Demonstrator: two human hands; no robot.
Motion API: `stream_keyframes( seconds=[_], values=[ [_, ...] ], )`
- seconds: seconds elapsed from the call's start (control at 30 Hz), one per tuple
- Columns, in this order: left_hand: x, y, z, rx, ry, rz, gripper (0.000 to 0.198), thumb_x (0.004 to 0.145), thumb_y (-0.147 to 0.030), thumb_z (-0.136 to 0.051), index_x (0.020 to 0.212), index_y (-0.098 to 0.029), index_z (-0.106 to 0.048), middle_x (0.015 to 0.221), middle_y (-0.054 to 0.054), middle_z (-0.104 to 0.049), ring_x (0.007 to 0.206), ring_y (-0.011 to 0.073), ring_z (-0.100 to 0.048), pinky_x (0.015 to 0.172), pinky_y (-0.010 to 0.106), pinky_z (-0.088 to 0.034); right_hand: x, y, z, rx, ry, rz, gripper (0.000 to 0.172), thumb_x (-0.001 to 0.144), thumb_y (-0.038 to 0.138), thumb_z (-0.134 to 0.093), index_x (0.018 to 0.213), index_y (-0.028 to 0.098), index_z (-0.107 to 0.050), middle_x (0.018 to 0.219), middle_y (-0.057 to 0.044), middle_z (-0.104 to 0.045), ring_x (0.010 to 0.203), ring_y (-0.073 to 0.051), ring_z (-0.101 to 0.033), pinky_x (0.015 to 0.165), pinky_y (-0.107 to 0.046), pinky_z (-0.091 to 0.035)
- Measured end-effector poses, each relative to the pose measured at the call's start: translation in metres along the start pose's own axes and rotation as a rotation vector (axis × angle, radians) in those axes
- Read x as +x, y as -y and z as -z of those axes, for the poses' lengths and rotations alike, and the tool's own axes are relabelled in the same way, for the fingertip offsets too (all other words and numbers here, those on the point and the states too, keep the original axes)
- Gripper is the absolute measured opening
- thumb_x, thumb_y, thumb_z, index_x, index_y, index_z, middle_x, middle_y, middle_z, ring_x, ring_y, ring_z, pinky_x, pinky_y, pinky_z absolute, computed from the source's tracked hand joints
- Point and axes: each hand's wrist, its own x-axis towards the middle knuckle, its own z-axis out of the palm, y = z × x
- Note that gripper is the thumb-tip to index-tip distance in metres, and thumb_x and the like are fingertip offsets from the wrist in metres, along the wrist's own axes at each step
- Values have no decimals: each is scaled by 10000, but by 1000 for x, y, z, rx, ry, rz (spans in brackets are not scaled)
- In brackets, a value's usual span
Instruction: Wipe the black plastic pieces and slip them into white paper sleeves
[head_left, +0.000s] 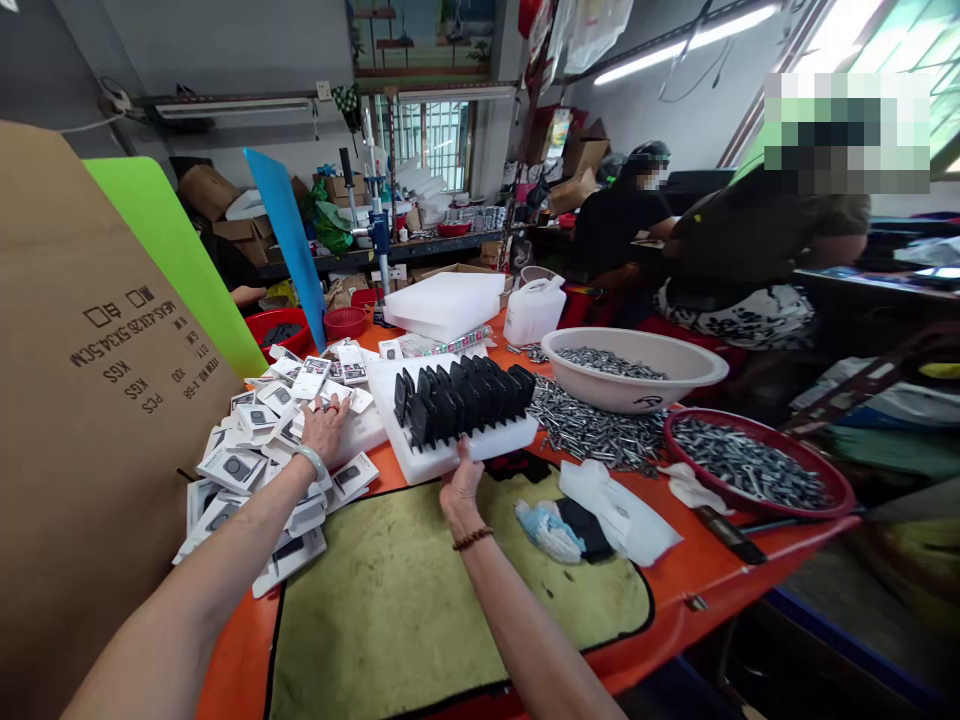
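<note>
My left hand reaches over a heap of small white boxes, fingers spread and touching the top ones. A pale slab, partly covered, lies just under and beside that hand. With the thumb on top of its front edge, my right hand grips a white foam tray. Rows of flat black objects stand upright in the tray; their exact kind I cannot make out. The fingers of my right hand are hidden beneath the tray.
A green mat covers the orange table front. A plastic bag lies to its right. Loose metal parts surround a white basin, near a red basin. A tall carton stands left. Two people sit at right.
</note>
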Motion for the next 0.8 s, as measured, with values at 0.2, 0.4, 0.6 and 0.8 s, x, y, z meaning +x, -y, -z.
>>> stream_keyframes(
  seconds=[0.2,0.4,0.6,0.8],
  values=[
    [-14,-10,7,9,-42,-67,572,843,-126,-370,1415,-136,-406,1492,167,-376,1327,412,-331,1036,571,-230,4,-20,13,-82,128,-189,493,722,457,-671,1141,235,-534,952,-15,-700,867,-183,-658,733,-328,-549],
    [-37,-31,19,-45,-36,-78,625,807,-155,-489,1421,-102,-386,1513,185,-330,1358,405,-305,1087,530,-212,18,3,31,-283,246,-433,413,715,512,-693,877,145,-593,694,-67,-651,676,-245,-635,627,-432,-542],
    [-85,-64,35,-225,-28,-8,608,818,-184,-525,1405,-104,-385,1503,194,-345,1356,379,-340,1072,506,-296,-1,16,33,-418,326,-381,291,770,447,-642,839,179,-552,673,-23,-623,652,-190,-632,639,-382,-561],
    [-155,-111,25,-585,-88,49,528,855,-167,-473,1378,-147,-403,1474,162,-387,1315,278,-433,1059,416,-369,-24,49,70,-596,410,-25,280,622,299,-716,831,189,-565,686,20,-598,547,-154,-593,540,-290,-502]
  ],
)
